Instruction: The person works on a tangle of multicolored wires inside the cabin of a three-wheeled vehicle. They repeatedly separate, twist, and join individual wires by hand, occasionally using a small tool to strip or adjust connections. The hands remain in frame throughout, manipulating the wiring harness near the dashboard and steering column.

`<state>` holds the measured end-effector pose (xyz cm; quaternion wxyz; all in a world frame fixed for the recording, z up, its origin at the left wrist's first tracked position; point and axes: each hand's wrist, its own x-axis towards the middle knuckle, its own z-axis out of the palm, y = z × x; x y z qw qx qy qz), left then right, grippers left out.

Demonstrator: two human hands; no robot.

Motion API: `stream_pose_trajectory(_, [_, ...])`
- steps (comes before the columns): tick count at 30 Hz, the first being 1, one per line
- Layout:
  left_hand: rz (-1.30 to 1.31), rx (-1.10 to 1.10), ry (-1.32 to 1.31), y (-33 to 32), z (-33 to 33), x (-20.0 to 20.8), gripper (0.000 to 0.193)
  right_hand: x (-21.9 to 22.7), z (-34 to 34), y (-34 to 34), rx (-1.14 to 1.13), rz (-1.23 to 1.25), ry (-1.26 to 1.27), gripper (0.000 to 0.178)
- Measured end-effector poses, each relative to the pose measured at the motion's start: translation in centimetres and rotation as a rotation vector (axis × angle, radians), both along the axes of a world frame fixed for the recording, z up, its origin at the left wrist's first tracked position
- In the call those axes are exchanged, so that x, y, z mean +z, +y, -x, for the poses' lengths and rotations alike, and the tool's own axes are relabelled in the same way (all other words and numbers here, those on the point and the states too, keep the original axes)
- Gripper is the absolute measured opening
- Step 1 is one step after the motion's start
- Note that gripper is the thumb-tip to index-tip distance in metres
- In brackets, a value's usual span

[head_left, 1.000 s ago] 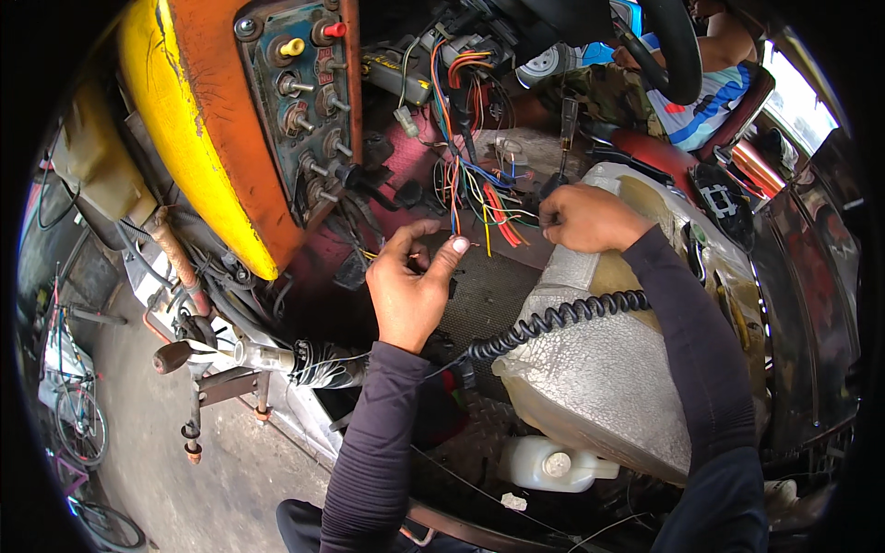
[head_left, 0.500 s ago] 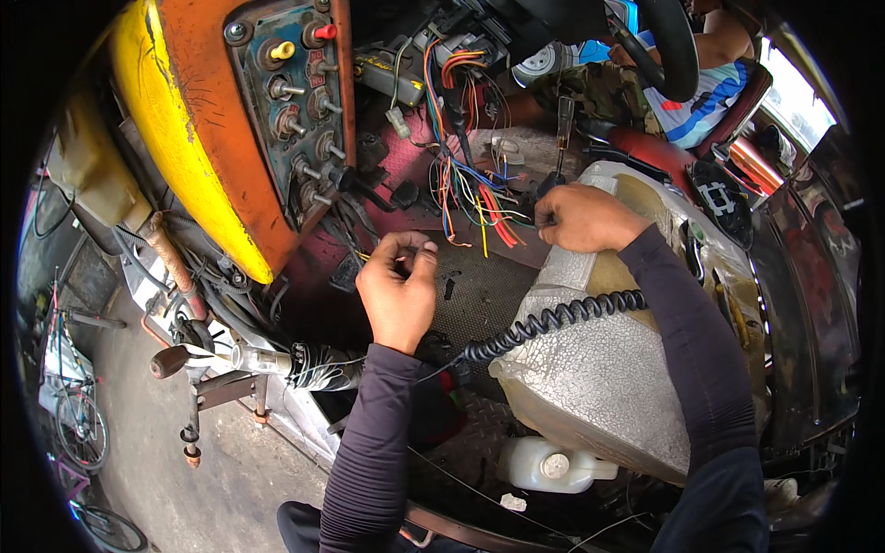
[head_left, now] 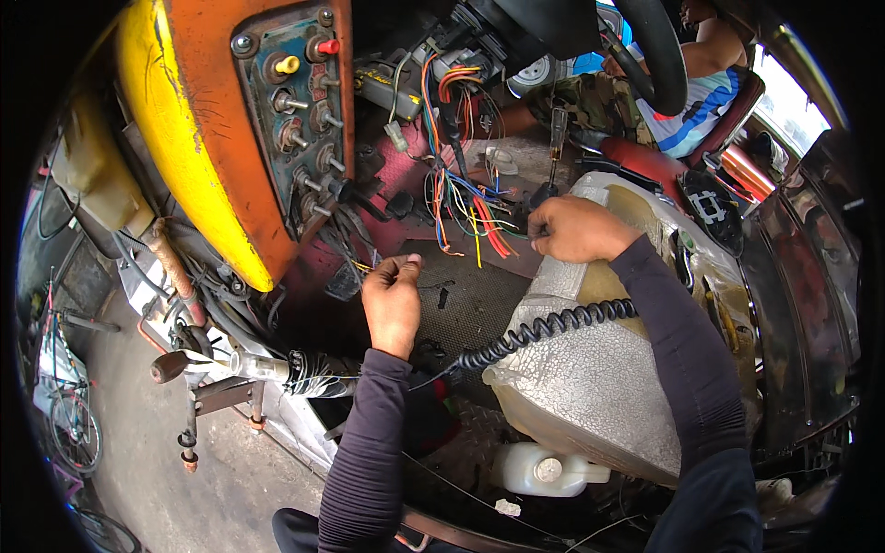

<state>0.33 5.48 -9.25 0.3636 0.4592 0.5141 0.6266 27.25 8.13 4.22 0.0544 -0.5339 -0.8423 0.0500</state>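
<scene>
A loose bundle of coloured wires hangs below the steering column, its cut ends spread in red, yellow, orange, blue, white and green. My right hand is closed just right of the bundle, above the cracked silver-grey cover; a thin green wire runs from the bundle to its pinched fingertips. Lower left of the bundle is my left hand, thumb and index finger pressed together. Whatever lies between them is too small to make out. Several thin wires come down from the switch panel behind that hand.
An orange and yellow panel with toggle switches stands at left. A black coiled cord crosses the silver-grey cover. Upper right are the steering wheel and a seated person. A white jug lies below; a screwdriver stands upright.
My left hand has lowered slightly and its fingers have closed into a tighter pinch. My right hand has shifted a little left. The whole view has moved slightly.
</scene>
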Motion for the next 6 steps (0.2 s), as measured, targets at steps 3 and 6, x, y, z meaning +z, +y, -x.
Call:
stream_pose_trajectory(3, [-0.025,-0.011,-0.001,0.1,-0.04,-0.22,0.018,0.04,-0.05,-0.04,-0.005,0.008,0.002,0.023])
stream_pose_trajectory(6, [-0.105,-0.042,-0.028,0.45,0.14,-0.8,0.015,-0.26,-0.17,0.26,-0.014,0.002,-0.014,0.026])
